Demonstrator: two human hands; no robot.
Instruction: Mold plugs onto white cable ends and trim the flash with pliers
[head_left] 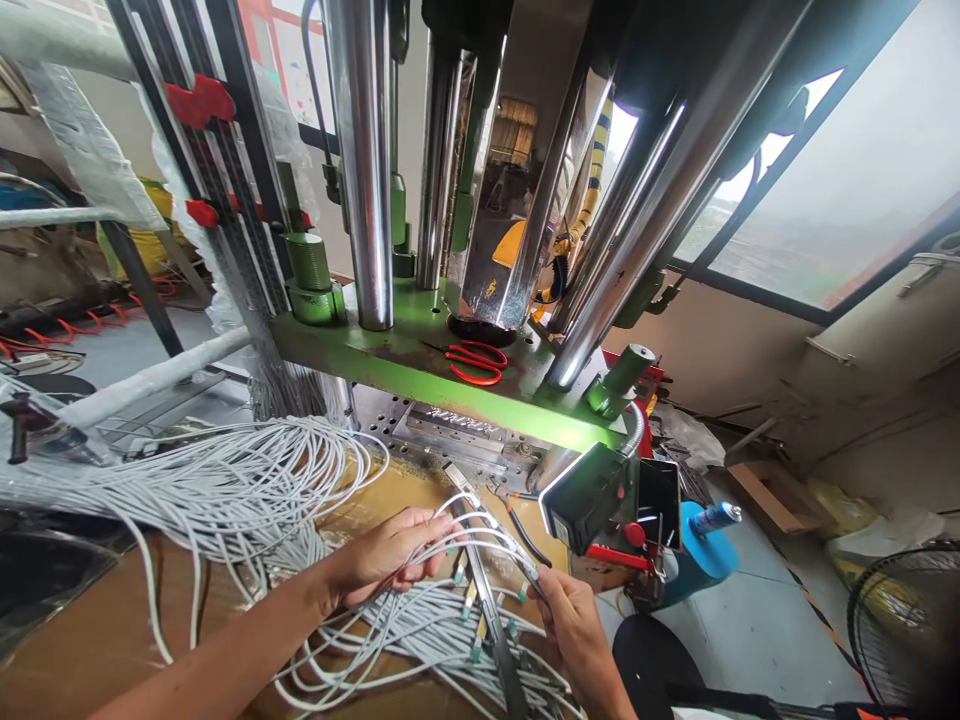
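Left hand [386, 556] curled around white cables [225, 490], right hand [574, 628] pinching cable ends, the hands apart at lower centre of the frame, above a metal rail [495, 655] on the counter [382, 495], below a green machine [420, 345]

No text can be read. The raised characters on the steel mould plate [450, 422] are too blurred to make out, and the label on the blue aerosol can [714, 519] is too small to read.
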